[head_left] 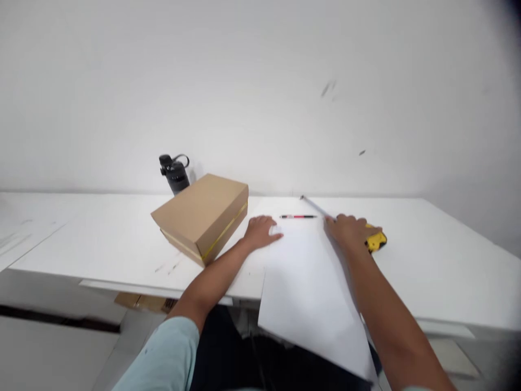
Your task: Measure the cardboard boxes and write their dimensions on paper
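In the head view, the left hand (260,231) lies by the far left corner of a large white paper sheet (307,288), thumb spread from the fingers; the sheet hangs over the white table's (443,271) front edge. The right hand (348,231) covers part of a yellow-and-black tape measure (376,240), its grip impossible to tell. A slim red-and-black pen (298,216) lies beyond the sheet, and a brown cardboard box (207,209) stands left.
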